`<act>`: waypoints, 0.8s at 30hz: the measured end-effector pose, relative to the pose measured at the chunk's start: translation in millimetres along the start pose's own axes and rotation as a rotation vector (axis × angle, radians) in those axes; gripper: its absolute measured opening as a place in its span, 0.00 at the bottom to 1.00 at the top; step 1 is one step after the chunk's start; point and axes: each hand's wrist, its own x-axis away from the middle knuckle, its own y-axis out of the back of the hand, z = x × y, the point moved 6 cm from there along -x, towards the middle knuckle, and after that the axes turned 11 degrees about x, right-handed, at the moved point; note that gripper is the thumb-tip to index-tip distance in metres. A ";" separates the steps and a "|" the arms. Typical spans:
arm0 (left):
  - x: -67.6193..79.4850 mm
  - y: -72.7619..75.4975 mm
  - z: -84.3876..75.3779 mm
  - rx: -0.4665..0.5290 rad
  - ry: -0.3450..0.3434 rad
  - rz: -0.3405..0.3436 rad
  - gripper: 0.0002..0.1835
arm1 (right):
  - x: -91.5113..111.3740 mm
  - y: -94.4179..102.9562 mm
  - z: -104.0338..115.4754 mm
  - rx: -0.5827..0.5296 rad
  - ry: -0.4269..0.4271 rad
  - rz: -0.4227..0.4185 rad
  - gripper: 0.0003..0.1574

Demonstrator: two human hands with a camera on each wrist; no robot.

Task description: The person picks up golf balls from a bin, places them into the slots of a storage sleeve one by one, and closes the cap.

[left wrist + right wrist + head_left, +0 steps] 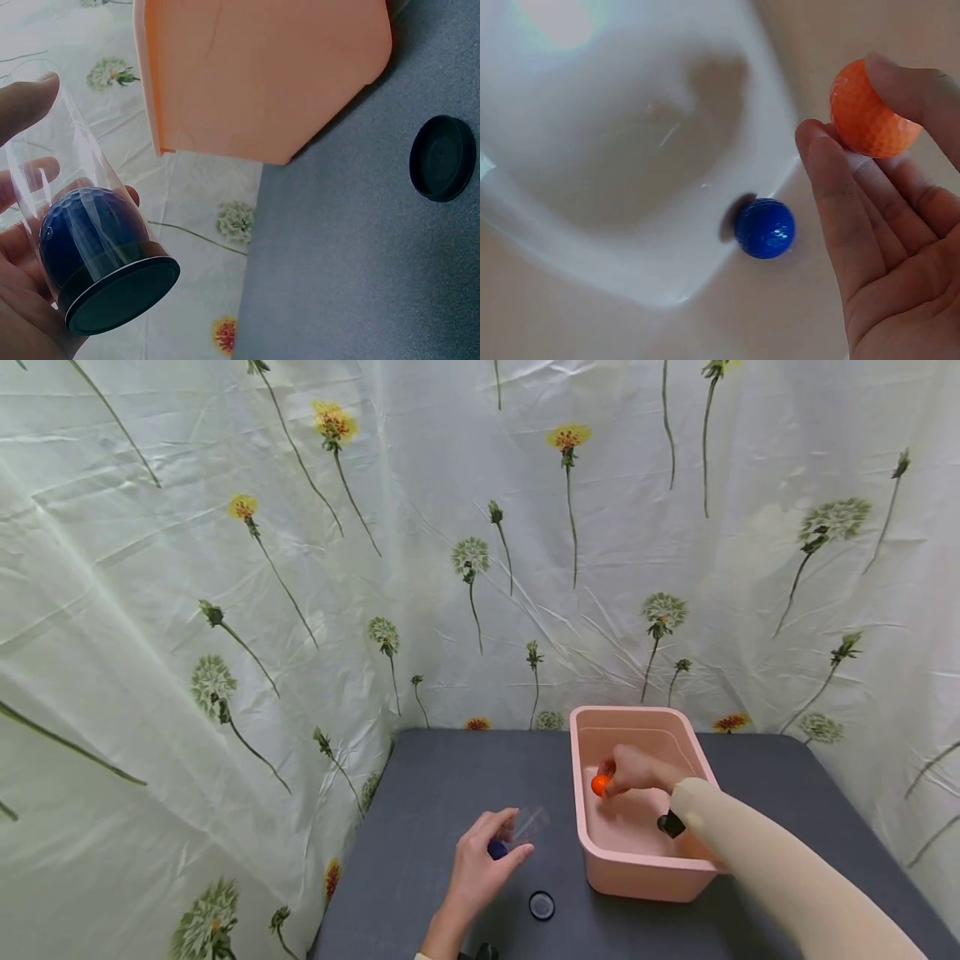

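Pink plastic bin on dark bench. Inside bin: right hand pinching orange dimpled ball between thumb and fingers, ball held above bin floor; second ball, blue, lying on bin floor. Left of bin: left hand gripping tilted clear tube, blue dimpled ball within, at end closed by black cap. Loose black lid on bench, left of bin's near corner. Behind bin: flower-print fabric.
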 end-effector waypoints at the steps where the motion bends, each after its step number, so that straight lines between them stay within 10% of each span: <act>1: -0.2 -0.2 -0.2 0.000 -0.003 -0.001 0.26 | 1.2 1.9 0.7 -0.016 0.009 -0.006 0.13; 24: -2.9 -7.8 -4.2 0.034 0.023 0.027 0.26 | 35.4 29.3 26.0 -0.112 0.087 -0.095 0.23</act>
